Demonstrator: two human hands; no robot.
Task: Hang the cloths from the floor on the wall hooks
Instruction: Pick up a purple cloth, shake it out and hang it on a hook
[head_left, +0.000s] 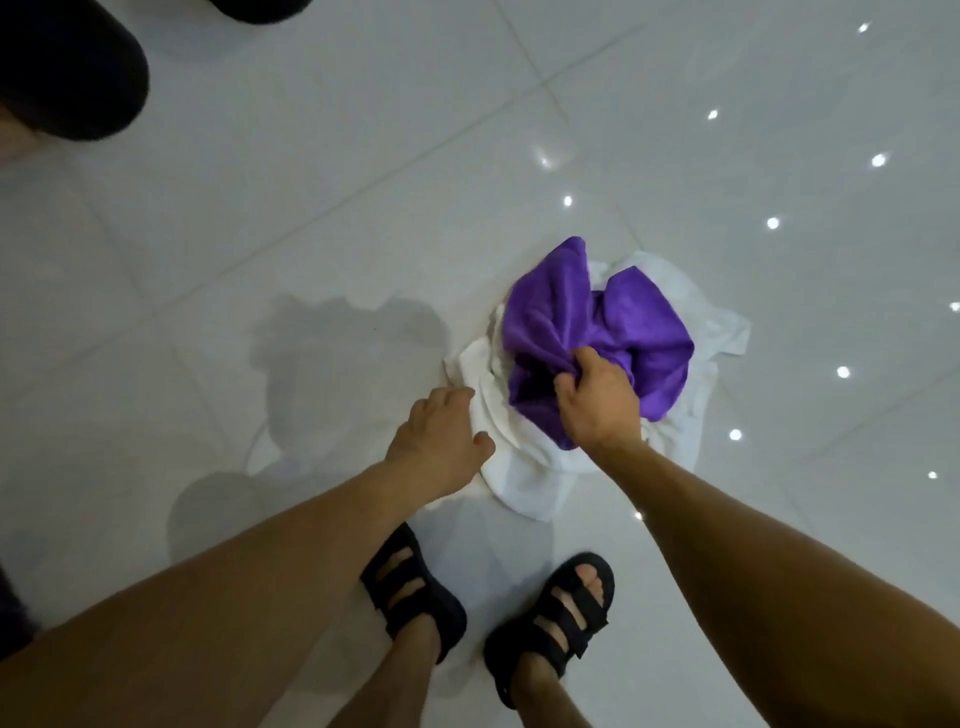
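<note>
Gripping purple cloth (639, 322), white cloth (524, 483) beneath, sandals (415, 597)

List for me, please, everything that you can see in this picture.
purple cloth: one, purple, crumpled on top of the white cloth, right of centre
white cloth: at least one, white, on the floor under the purple one
floor: glossy pale tiles, light spots reflected at right
dark rounded shape: black, top left corner, unidentifiable
sandals: two, black, strapped, on the feet at bottom centre
left hand: at the white cloth's left edge, grip unclear
right hand: fingers pinch a fold of the purple cloth
</note>
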